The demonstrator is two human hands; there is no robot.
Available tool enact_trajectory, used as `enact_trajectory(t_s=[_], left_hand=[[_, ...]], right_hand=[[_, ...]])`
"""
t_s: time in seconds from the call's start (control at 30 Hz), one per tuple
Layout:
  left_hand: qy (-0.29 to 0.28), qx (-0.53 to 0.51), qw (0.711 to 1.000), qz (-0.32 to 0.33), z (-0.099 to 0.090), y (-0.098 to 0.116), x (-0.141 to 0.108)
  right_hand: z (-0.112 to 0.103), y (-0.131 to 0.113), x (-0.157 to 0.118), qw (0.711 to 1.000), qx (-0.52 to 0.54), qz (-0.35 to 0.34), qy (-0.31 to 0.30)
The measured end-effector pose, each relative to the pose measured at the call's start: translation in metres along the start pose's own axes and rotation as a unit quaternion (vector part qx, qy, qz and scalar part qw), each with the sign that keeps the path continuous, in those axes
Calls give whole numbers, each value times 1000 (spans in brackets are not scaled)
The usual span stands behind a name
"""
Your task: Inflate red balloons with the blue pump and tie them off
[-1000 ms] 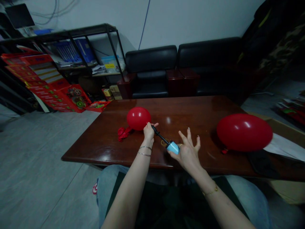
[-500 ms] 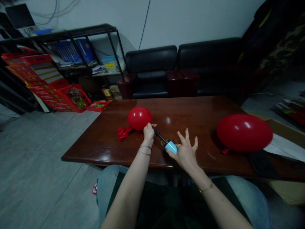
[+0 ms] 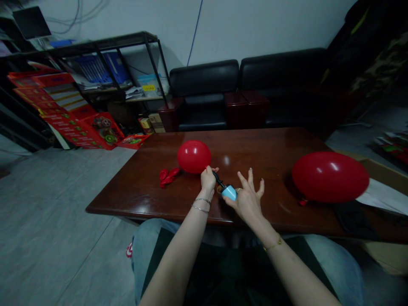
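A partly inflated red balloon (image 3: 194,157) is at the tip of a small pump with a black shaft and a light blue end (image 3: 229,192). My left hand (image 3: 208,178) is closed around the balloon's neck and the pump's tip. My right hand (image 3: 249,196) holds the blue end between thumb and index finger, with the other fingers spread. Limp red balloons (image 3: 168,177) lie on the table just left of the inflated one. A larger, tied red balloon (image 3: 330,177) rests at the table's right side.
The brown table (image 3: 127,187) spans the front. At its right end are a cardboard box (image 3: 385,171), white paper (image 3: 382,197) and a dark flat item (image 3: 353,219). Behind stand black sofas (image 3: 204,78), a shelf (image 3: 149,59) and stacked red boxes (image 3: 63,112).
My left hand has moved right with the balloon, toward my right hand, and less of the pump's shaft shows. The balloon looks slightly bigger and sits apart from the limp ones.
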State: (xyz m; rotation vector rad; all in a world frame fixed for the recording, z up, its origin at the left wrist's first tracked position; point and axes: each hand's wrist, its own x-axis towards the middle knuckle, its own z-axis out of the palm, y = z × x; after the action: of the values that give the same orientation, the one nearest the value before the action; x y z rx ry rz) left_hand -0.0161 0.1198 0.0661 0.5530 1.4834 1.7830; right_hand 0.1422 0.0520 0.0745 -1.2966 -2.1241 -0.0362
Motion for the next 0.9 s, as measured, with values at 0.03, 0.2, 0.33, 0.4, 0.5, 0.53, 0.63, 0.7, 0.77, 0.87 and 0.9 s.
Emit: enact_trajectory(t_s=[0.03,0.2,0.33,0.4,0.5,0.53,0.63,0.7,0.77,0.87,0.9], left_hand=[[-3,3,1000,-2,2,-3,-3],[6,19,1000,-6,0,-8,-2],[21,14,1000,-8,-8,1,12],[34,6,999,-9,-12,9,20],[52,-8,999,-8,-17,17,28],[56,-14,998,-8,-19,19,30],[60,-25,998,-10,-22,21,29],[59,-30,998,-11,-22,21,24],[52,-31,998,-8,-19,20,17],[28,-28,999,-2,-10,16,2],[18,-28,999,0,-6,15,-3]], right_hand=[[2,-3,6,1000,-1,4,-7],[9,-9,15,1000,-1,14,-4],[3,1,-1,1000,3,-3,5],[-3,9,-13,1000,1,-11,9],[-14,20,-32,1000,-4,-9,10],[-17,23,-37,1000,-4,-8,12],[-21,26,-44,1000,-3,-4,20],[-21,24,-41,1000,-5,-6,19],[-20,19,-33,1000,-7,-12,14],[-14,8,-14,1000,-7,-16,9],[-12,4,-6,1000,-6,-15,8]])
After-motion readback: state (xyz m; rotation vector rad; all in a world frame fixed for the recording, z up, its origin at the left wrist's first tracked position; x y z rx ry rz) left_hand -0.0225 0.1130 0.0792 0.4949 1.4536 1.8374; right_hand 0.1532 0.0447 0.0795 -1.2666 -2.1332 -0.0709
